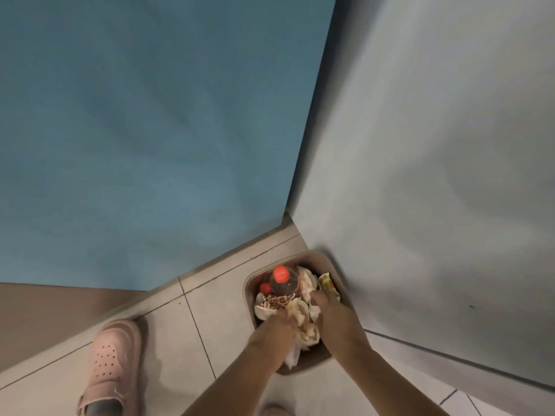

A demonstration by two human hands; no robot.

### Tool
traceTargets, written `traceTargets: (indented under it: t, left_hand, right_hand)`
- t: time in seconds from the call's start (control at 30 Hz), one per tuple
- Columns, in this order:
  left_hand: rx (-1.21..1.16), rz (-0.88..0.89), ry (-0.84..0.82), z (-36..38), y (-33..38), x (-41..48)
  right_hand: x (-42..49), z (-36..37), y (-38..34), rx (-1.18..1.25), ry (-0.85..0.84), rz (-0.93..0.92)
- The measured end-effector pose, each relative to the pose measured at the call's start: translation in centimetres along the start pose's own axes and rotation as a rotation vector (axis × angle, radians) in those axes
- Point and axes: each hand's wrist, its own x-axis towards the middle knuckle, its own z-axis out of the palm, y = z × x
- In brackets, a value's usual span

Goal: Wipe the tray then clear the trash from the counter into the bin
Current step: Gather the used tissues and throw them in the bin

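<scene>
Bin: small brown tub with rounded corners, on the tiled floor, tucked into the corner where the blue wall meets the pale grey wall. Its long axis runs from the person toward the corner, near end hidden under the forearms. It's full above the rim. Crumpled paper trash heaped in the middle and near side, whitish wrappers, one printed with a brown pattern on the left. Plastic bottle stands roughly upright at the far end, red cap pointing up toward the camera, dark liquid visible at the shoulder; a second red cap sits just left of it, lower down. A yellow-green packet lies against the right rim, long axis running along the bin wall. Both hands are down in the pile: left hand pressed onto the paper with fingers curled into it, right hand on the paper just beside the packet. Blurred, so can't tell whether either one is gripping paper or only pushing on it. Bare forearms come in from the bottom edge. Pink perforated clog on the floor well left of the bin, toe pointing at the blue wall; brown panel at far left.
</scene>
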Motion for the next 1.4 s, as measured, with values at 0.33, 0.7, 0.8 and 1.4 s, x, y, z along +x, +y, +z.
traceTargets:
  t: [0.33, 0.7, 0.8, 1.4]
  left_hand:
    - [-0.436, 0.035, 0.737, -10.0, -1.3, -13.2]
    - [-1.075, 0.108, 1.583, -30.1, 1.4, -43.7]
    - [-1.168, 0.095, 1.604, -34.4, -0.2, -50.3]
    - [-0.011, -0.589, 1.03, -50.2, -24.2, -52.8]
  right_hand:
    - [-7.8, -14.2, -11.9, 0.457, 0.471, -0.285]
    - [-17.5, -38.1, -33.7, 0.743, 0.771, -0.768]
    - [-17.9, -42.5, -40.3, 0.667, 0.694, -0.88]
    - [-6.2, -50.7, -63.2, 0.208, 0.597, -0.625]
